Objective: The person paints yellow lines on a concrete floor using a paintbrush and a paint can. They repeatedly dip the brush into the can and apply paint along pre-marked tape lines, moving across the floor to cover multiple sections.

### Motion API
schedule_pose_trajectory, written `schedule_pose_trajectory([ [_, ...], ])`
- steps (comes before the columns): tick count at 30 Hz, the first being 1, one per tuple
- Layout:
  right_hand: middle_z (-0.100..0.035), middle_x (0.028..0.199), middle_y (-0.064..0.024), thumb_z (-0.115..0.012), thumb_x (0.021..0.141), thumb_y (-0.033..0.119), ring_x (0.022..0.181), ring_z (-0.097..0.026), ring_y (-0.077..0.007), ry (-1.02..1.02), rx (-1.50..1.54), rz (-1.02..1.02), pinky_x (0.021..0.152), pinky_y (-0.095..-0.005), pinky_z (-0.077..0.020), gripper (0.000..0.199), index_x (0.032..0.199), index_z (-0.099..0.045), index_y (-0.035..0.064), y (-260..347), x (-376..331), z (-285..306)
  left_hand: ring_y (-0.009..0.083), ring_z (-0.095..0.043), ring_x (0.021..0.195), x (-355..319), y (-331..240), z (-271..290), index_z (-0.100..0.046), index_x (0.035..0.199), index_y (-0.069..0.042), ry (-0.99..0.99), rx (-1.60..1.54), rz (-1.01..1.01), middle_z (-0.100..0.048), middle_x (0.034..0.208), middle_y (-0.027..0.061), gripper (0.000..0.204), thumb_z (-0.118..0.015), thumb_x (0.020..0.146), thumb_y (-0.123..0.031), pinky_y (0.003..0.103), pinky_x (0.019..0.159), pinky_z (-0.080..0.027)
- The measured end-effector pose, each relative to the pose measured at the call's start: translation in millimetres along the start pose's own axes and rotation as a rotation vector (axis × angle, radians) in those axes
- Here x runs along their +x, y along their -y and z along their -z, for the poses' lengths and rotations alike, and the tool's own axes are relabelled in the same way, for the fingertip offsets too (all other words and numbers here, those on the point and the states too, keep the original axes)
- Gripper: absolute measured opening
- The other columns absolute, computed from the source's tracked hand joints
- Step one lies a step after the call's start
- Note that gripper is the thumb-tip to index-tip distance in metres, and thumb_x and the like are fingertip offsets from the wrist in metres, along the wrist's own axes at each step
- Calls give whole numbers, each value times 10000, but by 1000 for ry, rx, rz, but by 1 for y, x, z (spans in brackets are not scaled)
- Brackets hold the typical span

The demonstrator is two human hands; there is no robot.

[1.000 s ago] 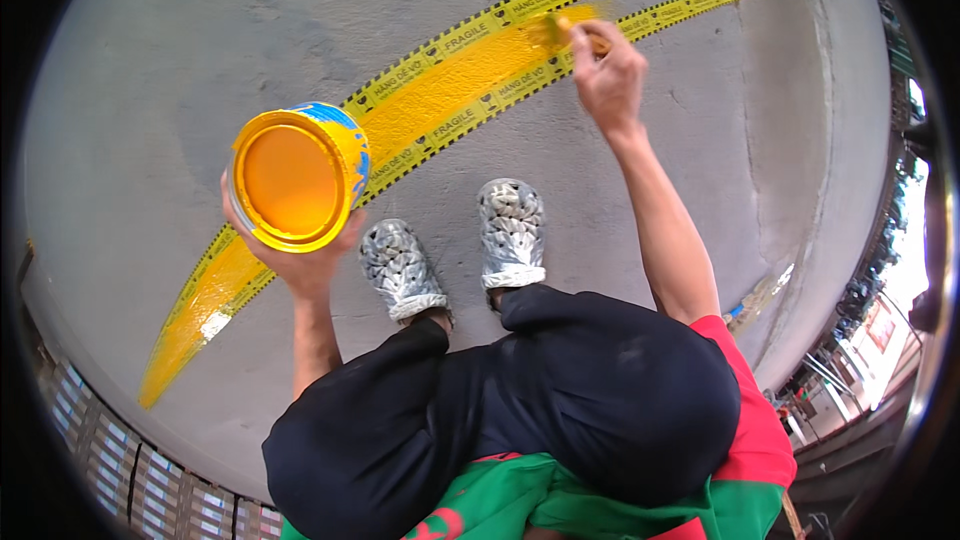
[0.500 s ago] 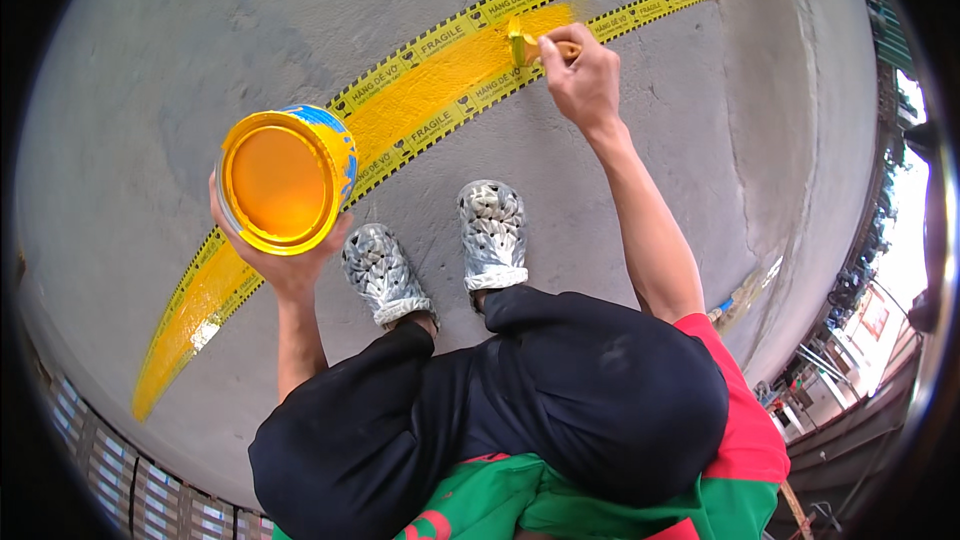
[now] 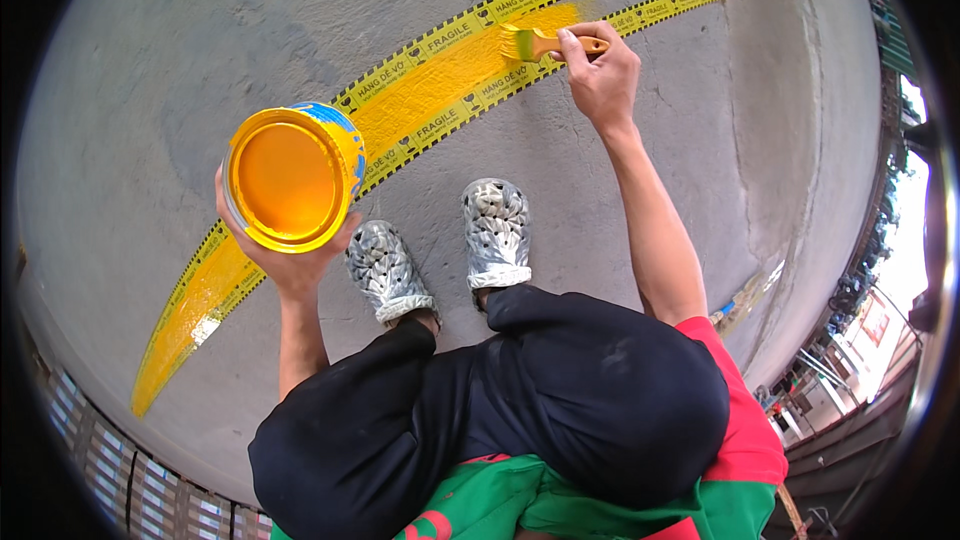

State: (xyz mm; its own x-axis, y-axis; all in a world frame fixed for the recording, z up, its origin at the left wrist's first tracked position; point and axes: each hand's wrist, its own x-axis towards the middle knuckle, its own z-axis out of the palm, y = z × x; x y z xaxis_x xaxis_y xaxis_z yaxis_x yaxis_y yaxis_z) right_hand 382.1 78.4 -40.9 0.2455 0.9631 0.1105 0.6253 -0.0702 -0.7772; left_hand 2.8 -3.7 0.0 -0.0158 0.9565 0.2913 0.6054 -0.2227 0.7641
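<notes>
Grey concrete floor [image 3: 200,40], yellow stripe [image 3: 430,80] partly hidden behind paint can [image 3: 290,180]

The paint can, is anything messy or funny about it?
Yes, it's a bit messy. The paint can, in the left hand, has yellow smears around its rim and over its blue outside, where paint doesn't belong.

Paintbrush [image 3: 541,44] apparently against yellow stripe [image 3: 430,85]

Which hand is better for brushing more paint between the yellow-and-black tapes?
Probably the right hand: it grips the flat orange-handled paintbrush, bristles over the yellow painted stripe. The left hand holds the round yellow-and-blue paint can.
</notes>
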Motion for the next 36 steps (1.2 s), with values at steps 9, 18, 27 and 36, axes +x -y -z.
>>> schedule_pose_trajectory([
  [9,-742,842,-126,-672,949,134,673,-702,-184,-30,-245,-31,598,-320,-570,108,942,-692,29,-4,-3,1,278,-487,1351,-1,1,-1,-256,1529,-61,-14,-84,29,-480,1433,127,1208,-950,603,-406,477,1180,-348],
  [18,-741,786,-163,-634,958,135,652,-729,-190,-254,-172,-79,552,-273,-574,153,918,-649,-12,0,9,9,281,-483,1364,1,-1,-4,-277,1519,-42,-9,-68,8,-478,1450,139,1150,-912,647,-441,475,1180,-348],
  [27,-721,749,-133,-638,968,132,632,-706,-190,-84,60,-66,534,-274,-566,150,919,-651,-10,-10,-10,-15,279,-499,1350,-4,1,-3,-269,1524,-31,-26,-95,40,-473,1457,138,1157,-920,648,-415,467,1168,-368],
  [36,-708,797,-170,-646,964,119,725,-721,-236,-60,-316,86,633,-347,-609,142,887,-653,0,-15,22,-9,276,-483,1361,-1,0,-1,-274,1524,-29,-40,-74,29,-477,1447,139,1173,-933,631,-409,459,1170,-359],
])
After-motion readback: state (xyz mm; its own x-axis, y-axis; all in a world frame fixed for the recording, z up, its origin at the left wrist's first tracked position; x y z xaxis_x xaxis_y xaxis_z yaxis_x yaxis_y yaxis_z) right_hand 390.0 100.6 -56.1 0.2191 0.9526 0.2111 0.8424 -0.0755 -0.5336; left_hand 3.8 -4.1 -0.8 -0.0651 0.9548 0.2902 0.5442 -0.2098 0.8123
